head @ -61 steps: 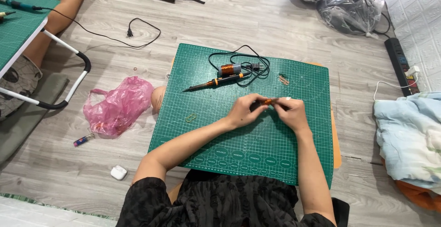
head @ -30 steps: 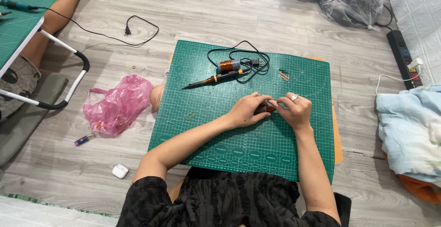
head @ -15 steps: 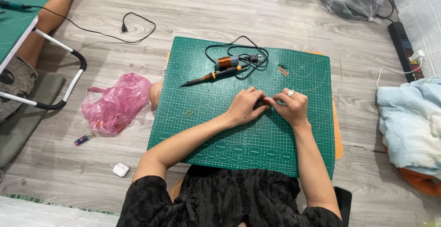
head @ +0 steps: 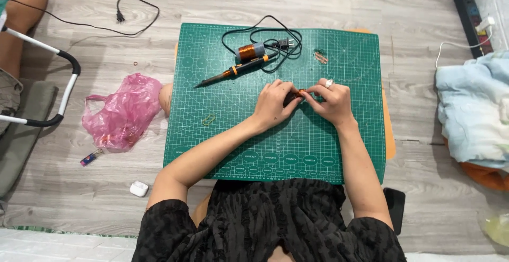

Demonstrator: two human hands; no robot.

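My left hand and my right hand meet over the middle of a green cutting mat. Between their fingertips they pinch a small dark piece wound with copper wire. A soldering iron with an orange collar lies on the mat just beyond my hands. Its black cord is coiled at the mat's far edge. A spool of copper wire rests beside the cord. A small wire loop sits on the mat to the left of my left hand.
A pink plastic bag lies on the wooden floor left of the mat. A small white case sits near my left elbow. A folding table leg and another person's leg are far left. Light blue cloth lies right.
Both hands stay together on the small wound piece, with only slight finger movement. The camera has shifted, so the mat sits lower and more centred in view.
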